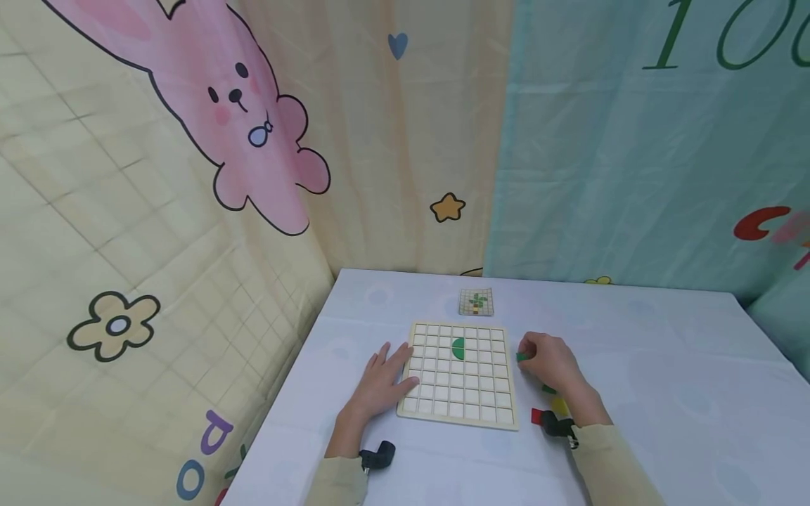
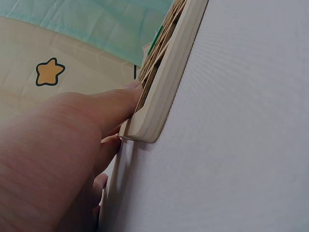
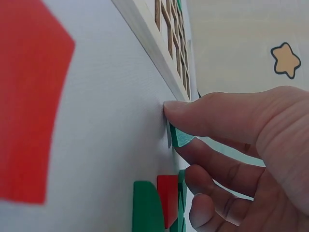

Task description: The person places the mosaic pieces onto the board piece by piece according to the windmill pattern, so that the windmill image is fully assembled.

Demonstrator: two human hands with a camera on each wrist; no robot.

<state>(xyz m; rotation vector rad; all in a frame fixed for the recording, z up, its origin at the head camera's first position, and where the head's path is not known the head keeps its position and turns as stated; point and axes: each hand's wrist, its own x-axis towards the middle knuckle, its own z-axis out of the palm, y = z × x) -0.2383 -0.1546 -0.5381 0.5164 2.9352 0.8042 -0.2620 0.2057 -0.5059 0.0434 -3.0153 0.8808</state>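
A cloth backdrop (image 1: 380, 140), cream on the left and middle and teal on the right, rises behind and beside a table (image 1: 671, 365) with a white cover. A printed pink rabbit (image 1: 234, 105) fills the backdrop's upper left. On the table lies a pale wooden grid board (image 1: 455, 393), flat, its squares mostly bare. The left hand (image 1: 380, 386) lies along the board's left side, fingers extended and spread, thumb resting on the board; it grasps nothing. The right hand (image 1: 552, 360), just off the board's right side, pinches a small green piece (image 1: 522, 357) between thumb and finger; whether that piece touches the table I cannot tell. Just beyond the board's far edge sits a patterned card (image 1: 476, 302), showing a green figure on a grid. Smaller again are two green curved pieces (image 1: 458, 348) set together on the board's far half, forming a half disc with its straight side to the right. Near the right wrist, on the table, lie a yellow piece (image 1: 560, 405), a red piece (image 1: 536, 416) and another green piece (image 1: 548, 389), partly hidden by the hand
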